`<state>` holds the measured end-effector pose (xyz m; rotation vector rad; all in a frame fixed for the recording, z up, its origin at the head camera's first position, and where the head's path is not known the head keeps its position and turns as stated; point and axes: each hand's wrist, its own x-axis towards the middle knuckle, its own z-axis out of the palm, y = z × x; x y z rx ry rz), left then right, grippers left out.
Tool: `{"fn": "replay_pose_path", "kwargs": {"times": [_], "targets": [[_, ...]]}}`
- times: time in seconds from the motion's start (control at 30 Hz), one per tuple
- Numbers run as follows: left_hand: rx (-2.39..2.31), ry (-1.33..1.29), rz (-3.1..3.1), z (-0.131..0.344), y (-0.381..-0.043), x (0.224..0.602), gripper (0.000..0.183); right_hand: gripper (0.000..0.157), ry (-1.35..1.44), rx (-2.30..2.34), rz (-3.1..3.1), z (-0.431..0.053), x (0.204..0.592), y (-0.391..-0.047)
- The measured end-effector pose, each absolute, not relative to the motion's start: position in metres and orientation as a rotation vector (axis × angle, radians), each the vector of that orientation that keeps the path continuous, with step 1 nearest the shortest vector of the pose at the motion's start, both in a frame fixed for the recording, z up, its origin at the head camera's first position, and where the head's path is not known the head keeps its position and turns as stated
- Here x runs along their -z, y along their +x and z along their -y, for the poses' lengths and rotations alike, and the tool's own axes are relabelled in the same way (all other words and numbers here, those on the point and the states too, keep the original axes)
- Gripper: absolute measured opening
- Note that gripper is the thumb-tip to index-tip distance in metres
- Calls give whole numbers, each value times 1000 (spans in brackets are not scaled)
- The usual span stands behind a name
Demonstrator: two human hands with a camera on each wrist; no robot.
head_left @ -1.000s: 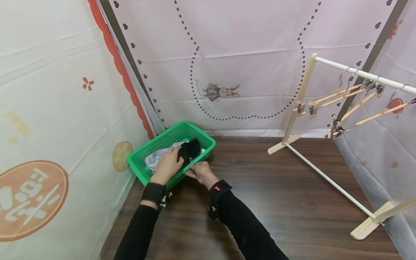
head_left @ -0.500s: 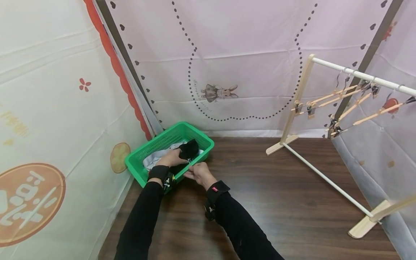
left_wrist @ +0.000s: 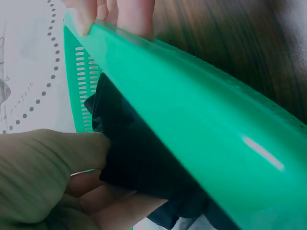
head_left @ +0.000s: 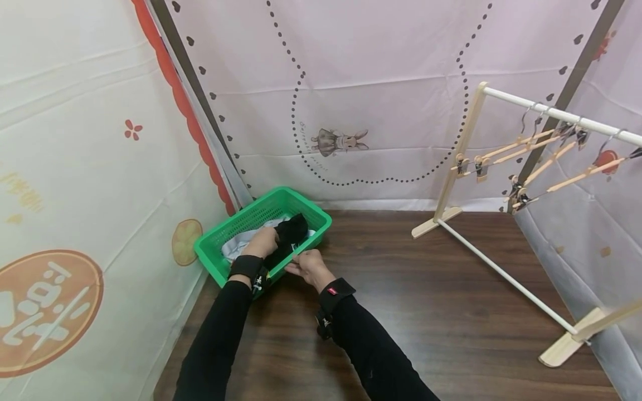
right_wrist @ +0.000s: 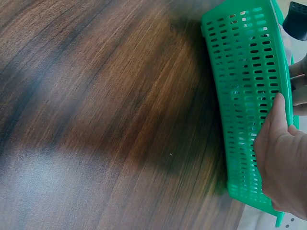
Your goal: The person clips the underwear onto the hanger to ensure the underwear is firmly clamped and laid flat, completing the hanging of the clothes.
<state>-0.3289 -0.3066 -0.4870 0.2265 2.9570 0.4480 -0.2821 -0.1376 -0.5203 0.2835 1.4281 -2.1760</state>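
My left hand (head_left: 262, 243) reaches into a green plastic basket (head_left: 207, 234) and pinches a piece of black cloth (head_left: 293, 227). In the left wrist view, thumb and fingers lie on either side of the black fabric (left_wrist: 139, 158), beside the basket's near wall. Light grey cloth (head_left: 234, 245) lies under and left of it. At the basket's near side, my right hand (head_left: 312, 264) grips the rim. The right wrist view shows the thumb (right_wrist: 277, 115) along the slotted outer wall and the fingers over the rim.
To the right stands a wooden rack with a white top bar (head_left: 546, 111). Several wooden clip hangers (head_left: 531, 146) hang from it, and a white lower bar (head_left: 506, 277) runs near the dark wood floor (head_left: 401, 289). Printed cloth walls (head_left: 381, 100) surround the basket's corner.
My left hand has turned and sunk lower into the basket, and its fingers have closed on the black cloth. The right hand stays on the rim; the basket has barely moved.
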Motion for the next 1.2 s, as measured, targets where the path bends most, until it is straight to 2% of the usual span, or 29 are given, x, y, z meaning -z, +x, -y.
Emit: {"fn": "replay_pose_path", "kwargs": {"times": [0.27,0.5,0.67,0.93,1.2], "targets": [[-471,153,-3105,310,-324,472,24,36,259,2177,-1460,137,519,-278],[-581,77,-3258,314,-321,442,25,34,271,2187,-1443,137,519,-279],[-624,94,-3365,315,-321,416,30,38,280,2188,-1449,137,520,-279],[-772,-15,-3464,313,-318,373,31,40,270,2203,-1424,137,519,-278],[-775,-2,-3506,301,-313,349,30,35,264,2235,-1371,137,523,-279]]}}
